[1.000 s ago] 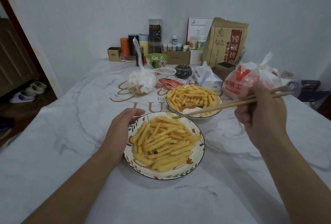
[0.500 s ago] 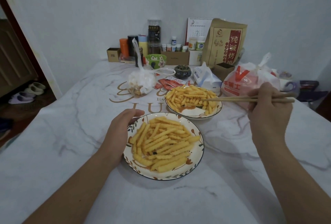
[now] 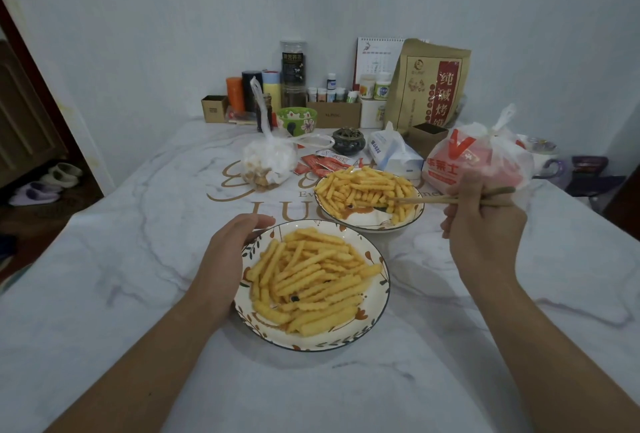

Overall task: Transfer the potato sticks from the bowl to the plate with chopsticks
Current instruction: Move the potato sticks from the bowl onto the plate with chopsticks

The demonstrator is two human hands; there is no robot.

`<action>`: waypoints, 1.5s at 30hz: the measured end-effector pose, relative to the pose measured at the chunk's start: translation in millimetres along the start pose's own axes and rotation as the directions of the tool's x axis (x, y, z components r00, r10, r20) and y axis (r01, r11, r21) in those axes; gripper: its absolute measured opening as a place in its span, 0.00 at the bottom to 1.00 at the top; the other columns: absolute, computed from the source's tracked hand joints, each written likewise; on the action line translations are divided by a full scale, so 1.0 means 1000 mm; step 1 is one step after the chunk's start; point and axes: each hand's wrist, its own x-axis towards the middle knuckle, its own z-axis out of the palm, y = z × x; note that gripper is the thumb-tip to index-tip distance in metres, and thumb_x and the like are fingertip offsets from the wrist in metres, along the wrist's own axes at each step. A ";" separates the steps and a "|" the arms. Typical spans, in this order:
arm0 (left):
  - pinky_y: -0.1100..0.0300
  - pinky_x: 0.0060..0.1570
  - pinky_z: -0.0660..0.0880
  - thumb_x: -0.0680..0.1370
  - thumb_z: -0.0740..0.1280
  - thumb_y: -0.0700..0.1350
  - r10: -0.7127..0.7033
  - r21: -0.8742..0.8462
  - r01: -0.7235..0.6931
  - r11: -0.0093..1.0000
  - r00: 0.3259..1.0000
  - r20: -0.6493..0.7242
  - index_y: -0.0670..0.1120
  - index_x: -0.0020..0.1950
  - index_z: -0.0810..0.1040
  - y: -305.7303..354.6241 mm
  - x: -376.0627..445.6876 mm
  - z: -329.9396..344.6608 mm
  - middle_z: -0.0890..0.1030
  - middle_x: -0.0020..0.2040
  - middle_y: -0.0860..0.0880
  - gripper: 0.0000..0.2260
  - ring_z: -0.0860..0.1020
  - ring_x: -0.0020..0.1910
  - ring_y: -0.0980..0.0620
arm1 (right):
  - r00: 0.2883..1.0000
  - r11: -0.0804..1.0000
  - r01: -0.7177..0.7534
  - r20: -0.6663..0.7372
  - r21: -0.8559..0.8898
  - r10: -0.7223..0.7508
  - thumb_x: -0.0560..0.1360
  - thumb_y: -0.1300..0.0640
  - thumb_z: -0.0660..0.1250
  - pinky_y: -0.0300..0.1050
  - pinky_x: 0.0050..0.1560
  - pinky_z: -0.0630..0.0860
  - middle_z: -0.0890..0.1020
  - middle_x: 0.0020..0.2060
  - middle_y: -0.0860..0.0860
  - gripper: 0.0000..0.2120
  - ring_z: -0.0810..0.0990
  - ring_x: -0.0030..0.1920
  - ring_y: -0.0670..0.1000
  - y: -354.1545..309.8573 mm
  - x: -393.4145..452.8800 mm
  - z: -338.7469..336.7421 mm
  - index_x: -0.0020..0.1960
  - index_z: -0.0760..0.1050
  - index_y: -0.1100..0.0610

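The right hand (image 3: 485, 224) is pinching the chopsticks (image 3: 446, 199), tips reaching into the far bowl (image 3: 369, 223) of potato sticks (image 3: 360, 186) — the pickup step, I'd say; next it needs to clamp one. The left hand (image 3: 225, 259), fingers relaxed, is steadying the near plate (image 3: 311, 339) — already heaped.

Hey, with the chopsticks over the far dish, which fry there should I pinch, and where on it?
Judging by the pile, take a top fry at mid-length, across its narrow width, from the right, where the chopsticks already point in. Loose top sticks lift free.
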 end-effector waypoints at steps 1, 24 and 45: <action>0.40 0.63 0.79 0.83 0.62 0.49 -0.002 -0.002 0.002 1.000 1.000 0.000 0.49 0.51 0.87 0.000 0.000 0.000 0.87 0.55 0.46 0.13 0.84 0.58 0.45 | 1.000 1.000 -0.015 0.000 0.014 0.015 0.82 0.39 0.60 0.57 0.33 0.78 0.79 0.26 0.51 0.24 0.78 0.26 0.55 0.001 0.000 0.000 0.33 0.76 0.51; 0.39 0.64 0.79 0.82 0.63 0.50 -0.022 -0.015 0.022 1.000 1.000 -0.001 0.51 0.50 0.87 0.003 -0.003 0.000 0.87 0.55 0.47 0.13 0.84 0.59 0.46 | 0.920 0.748 -0.392 0.235 0.536 0.313 0.82 0.57 0.59 0.39 0.24 0.56 0.70 0.24 0.52 0.22 0.65 0.24 0.48 -0.027 0.015 -0.016 0.30 0.75 0.56; 0.38 0.65 0.78 0.76 0.66 0.55 -0.046 -0.026 0.047 0.999 0.999 0.019 0.53 0.48 0.87 0.011 -0.007 0.001 0.87 0.55 0.49 0.12 0.84 0.59 0.48 | 0.960 0.993 -0.074 0.278 0.093 0.046 0.84 0.47 0.60 0.40 0.24 0.68 0.77 0.29 0.56 0.22 0.72 0.25 0.48 -0.053 0.033 0.025 0.39 0.80 0.59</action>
